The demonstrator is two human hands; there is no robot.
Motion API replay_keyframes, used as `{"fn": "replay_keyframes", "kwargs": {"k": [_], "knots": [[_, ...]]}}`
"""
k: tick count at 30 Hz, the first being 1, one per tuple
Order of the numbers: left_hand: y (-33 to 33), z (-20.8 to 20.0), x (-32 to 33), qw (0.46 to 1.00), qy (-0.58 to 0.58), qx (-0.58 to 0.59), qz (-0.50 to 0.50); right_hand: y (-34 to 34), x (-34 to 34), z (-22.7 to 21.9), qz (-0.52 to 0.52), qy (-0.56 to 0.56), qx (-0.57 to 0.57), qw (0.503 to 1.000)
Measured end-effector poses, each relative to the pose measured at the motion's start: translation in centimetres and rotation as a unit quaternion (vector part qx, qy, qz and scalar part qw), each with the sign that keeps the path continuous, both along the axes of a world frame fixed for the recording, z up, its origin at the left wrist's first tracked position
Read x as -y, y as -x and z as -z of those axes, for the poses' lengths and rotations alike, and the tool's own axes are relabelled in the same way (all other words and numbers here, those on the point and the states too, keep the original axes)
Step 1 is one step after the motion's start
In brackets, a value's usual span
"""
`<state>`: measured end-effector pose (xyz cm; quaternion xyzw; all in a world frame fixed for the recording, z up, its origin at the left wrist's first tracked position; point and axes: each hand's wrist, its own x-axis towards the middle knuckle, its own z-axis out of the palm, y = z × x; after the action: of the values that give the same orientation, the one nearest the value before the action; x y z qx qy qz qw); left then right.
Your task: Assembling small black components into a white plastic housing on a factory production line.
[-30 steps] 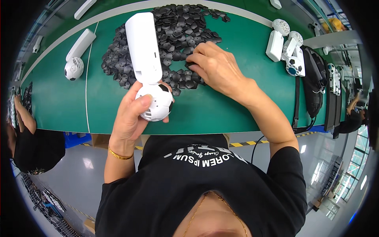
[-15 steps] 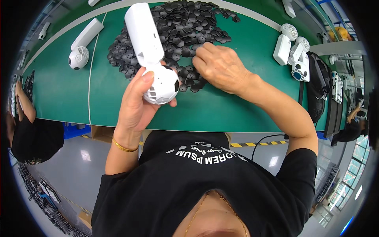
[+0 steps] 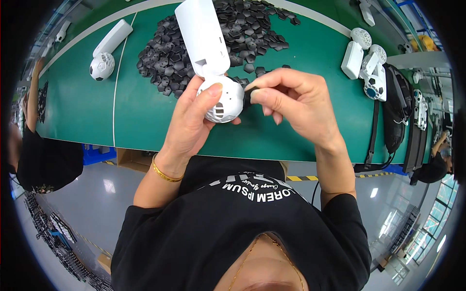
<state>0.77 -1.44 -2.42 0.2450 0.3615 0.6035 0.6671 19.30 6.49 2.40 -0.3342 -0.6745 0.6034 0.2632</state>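
My left hand (image 3: pixel 183 123) is closed round the ball end of a white plastic device, its thumb on top. The ball (image 3: pixel 232 97) has soccer-ball panels and a slotted opening. From it a long white box-shaped body (image 3: pixel 203 36) points away from me over the table. Between thumb and forefinger, my right hand (image 3: pixel 306 104) pinches a small black panel (image 3: pixel 248 97), held edge-on at the ball's right side. Whether the panel touches the ball I cannot tell. Behind lies a heap of black pentagon panels (image 3: pixel 167 60), partly hidden by the device.
On the green table (image 3: pixel 145 131), a similar white device (image 3: pixel 112 40) lies at left. Several more white devices (image 3: pixel 353 59) and a black bag (image 3: pixel 395 114) are at right. Co-workers sit at the far left (image 3: pixel 48 160) and far right (image 3: pixel 431 167).
My right hand has left the heap and come to the ball's right side, now with a black panel in its pinch. The left hand has turned the ball and shifted slightly right.
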Motion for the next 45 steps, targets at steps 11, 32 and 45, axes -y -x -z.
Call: {"fn": "replay_keyframes", "kwargs": {"k": [11, 32, 45], "knots": [[-2.0, -0.1, 0.4, 0.994, -0.037, -0.1, -0.002, -0.3, 1.8, 1.8, 0.003, 0.005, -0.002, 1.0], [-3.1, 1.6, 3.4, 0.996, 0.007, -0.087, 0.004, -2.1, 0.2, 6.0, -0.059, 0.051, -0.021, 0.997], [-0.7, 2.6, 2.7, 0.988, -0.039, -0.128, -0.075, 1.0, -6.0, 6.9, -0.009, -0.55, 0.237, 0.801]]}}
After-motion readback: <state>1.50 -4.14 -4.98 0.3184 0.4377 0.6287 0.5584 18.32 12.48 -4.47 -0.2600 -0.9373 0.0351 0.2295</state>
